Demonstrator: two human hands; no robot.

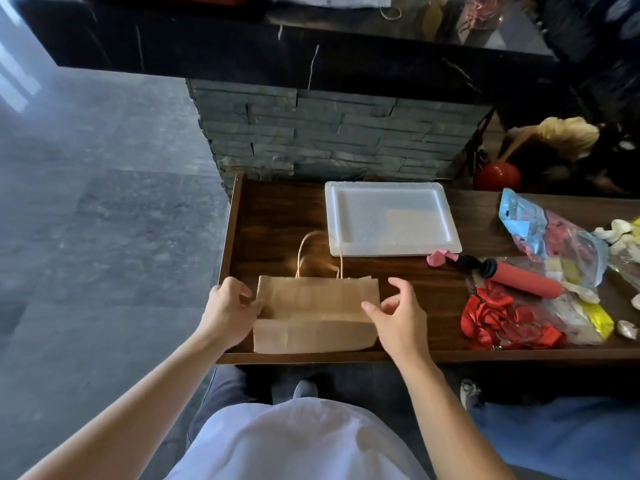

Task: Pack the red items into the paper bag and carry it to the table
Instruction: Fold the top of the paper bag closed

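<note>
A white foam tray (391, 218) lies flat on the brown wood shelf (277, 216), near the back. Behind it is a wall of grey stone strips (329, 133), with a black counter (277, 50) on top. To the right lies a blue plastic packet (540, 233) with pink things inside. Near it are white balloons (620, 232) and a yellow wrapper (597, 318). The floor (104, 202) on the left is grey tile. A grey shoe (304, 389) shows under the shelf.

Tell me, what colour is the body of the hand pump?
The pump body is coral red with a black nozzle end, seen in the head view.
</note>
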